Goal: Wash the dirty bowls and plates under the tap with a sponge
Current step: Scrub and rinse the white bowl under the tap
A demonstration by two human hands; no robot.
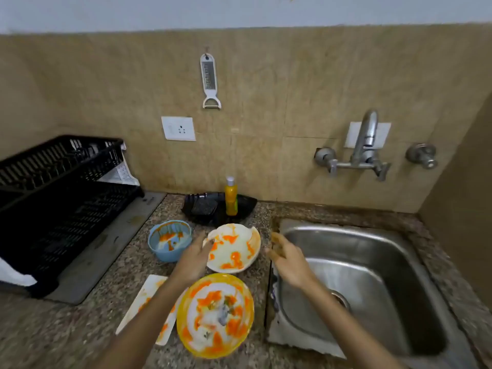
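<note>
Yellow plate [215, 315]: nearest us, orange-smeared, on the counter [127, 265] beside the sink [346, 231].
Our left hand [195, 255]: at the white dish's [234, 249] left rim; grip we cannot tell.
Our right hand [286, 258]: fingers spread, empty, right of that dish.
Sponge [204, 206]: behind, in a black tray [246, 206].
Tap [366, 139]: on the wall.

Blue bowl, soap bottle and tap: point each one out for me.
blue bowl [170, 242], head view, its stained inside.
soap bottle [231, 199], head view, its yellow body.
tap [370, 126], head view, its curved spout.
</note>
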